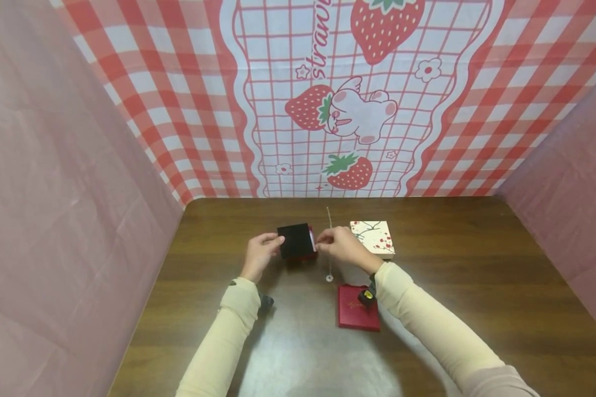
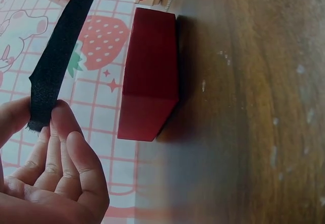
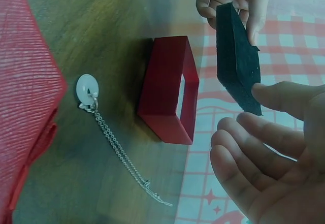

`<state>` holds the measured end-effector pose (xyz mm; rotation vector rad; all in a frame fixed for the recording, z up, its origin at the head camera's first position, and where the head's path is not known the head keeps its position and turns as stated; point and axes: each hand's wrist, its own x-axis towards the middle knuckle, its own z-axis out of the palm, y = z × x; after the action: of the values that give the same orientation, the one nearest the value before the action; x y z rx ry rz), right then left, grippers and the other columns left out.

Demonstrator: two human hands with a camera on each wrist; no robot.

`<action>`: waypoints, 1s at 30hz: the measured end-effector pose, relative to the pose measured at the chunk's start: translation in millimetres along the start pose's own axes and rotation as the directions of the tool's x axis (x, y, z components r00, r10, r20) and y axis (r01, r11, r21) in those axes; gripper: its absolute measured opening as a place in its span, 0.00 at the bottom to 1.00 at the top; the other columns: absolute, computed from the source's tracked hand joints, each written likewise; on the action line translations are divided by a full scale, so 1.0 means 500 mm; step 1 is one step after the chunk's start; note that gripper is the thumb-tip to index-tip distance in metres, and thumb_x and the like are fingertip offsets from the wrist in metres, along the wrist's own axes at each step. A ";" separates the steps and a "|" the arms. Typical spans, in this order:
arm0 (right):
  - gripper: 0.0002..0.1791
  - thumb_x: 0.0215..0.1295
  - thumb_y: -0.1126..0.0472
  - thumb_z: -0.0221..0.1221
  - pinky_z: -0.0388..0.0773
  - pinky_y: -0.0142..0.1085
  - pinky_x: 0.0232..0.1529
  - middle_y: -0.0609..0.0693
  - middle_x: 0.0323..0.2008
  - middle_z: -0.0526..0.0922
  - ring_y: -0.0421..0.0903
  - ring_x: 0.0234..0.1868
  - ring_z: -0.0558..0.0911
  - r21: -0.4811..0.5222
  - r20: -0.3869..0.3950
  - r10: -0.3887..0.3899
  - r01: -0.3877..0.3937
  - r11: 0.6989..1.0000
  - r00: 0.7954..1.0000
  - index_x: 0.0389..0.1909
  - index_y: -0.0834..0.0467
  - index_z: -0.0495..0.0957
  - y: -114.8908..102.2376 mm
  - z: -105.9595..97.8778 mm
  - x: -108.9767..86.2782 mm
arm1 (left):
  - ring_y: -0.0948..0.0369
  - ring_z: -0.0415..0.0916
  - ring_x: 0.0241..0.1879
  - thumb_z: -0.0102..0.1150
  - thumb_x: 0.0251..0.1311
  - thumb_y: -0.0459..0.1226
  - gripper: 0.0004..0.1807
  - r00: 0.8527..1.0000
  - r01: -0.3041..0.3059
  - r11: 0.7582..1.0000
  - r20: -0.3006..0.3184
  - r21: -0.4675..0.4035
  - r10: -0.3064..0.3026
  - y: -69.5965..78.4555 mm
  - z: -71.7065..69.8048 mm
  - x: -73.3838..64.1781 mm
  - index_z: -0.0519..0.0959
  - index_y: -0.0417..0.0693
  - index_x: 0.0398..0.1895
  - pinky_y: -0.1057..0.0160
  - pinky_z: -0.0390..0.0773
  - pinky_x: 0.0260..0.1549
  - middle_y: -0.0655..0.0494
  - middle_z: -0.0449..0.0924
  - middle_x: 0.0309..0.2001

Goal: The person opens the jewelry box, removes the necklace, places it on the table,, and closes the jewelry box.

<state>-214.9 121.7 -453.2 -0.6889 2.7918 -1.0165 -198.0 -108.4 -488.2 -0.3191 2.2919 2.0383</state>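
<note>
A square black foam pad (image 1: pixel 295 240) is held above an open red box (image 3: pixel 165 89). My left hand (image 1: pixel 260 255) pinches one end of it between thumb and fingers, as the left wrist view shows. At the opposite corner my right hand (image 3: pixel 274 148) has its thumb on the pad's face and its index fingertip at the edge. The box stands upright on the table, with something white showing inside. A silver chain necklace (image 3: pixel 119 148) with a round white pendant (image 3: pixel 87 89) lies right of the box.
Nearer to me, below my right wrist, lies a red box lid (image 1: pixel 352 317). A cream box with a floral print (image 1: pixel 374 237) stands behind my right hand. The wooden table (image 1: pixel 218 231) meets a strawberry-patterned cloth (image 1: pixel 198 110) at its far edge.
</note>
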 end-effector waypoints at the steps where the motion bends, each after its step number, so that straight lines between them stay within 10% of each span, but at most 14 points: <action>1: 0.11 0.60 0.61 0.63 0.81 0.39 0.39 0.53 0.31 0.88 0.45 0.32 0.84 0.001 -0.009 0.005 -0.005 1.000 1.000 0.39 0.64 0.84 0.000 0.001 0.001 | 0.65 0.79 0.31 0.65 0.59 0.39 0.21 1.000 -0.002 1.000 -0.001 0.003 0.002 0.000 0.000 -0.001 0.80 0.34 0.52 0.65 0.81 0.36 0.37 0.83 0.49; 30: 0.21 0.60 0.60 0.65 0.77 0.35 0.35 0.55 0.32 0.86 0.44 0.30 0.82 0.104 -0.086 0.124 -0.115 0.988 0.989 0.53 0.63 0.78 -0.009 0.016 0.026 | 0.65 0.78 0.30 0.66 0.59 0.39 0.20 1.000 0.008 1.000 0.002 -0.004 -0.008 0.001 0.018 0.001 0.80 0.35 0.51 0.53 0.82 0.44 0.37 0.83 0.49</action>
<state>-222.9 108.3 -455.7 -0.4686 2.7977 -1.1815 -199.4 -99.6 -489.1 -0.3265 2.2820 2.0385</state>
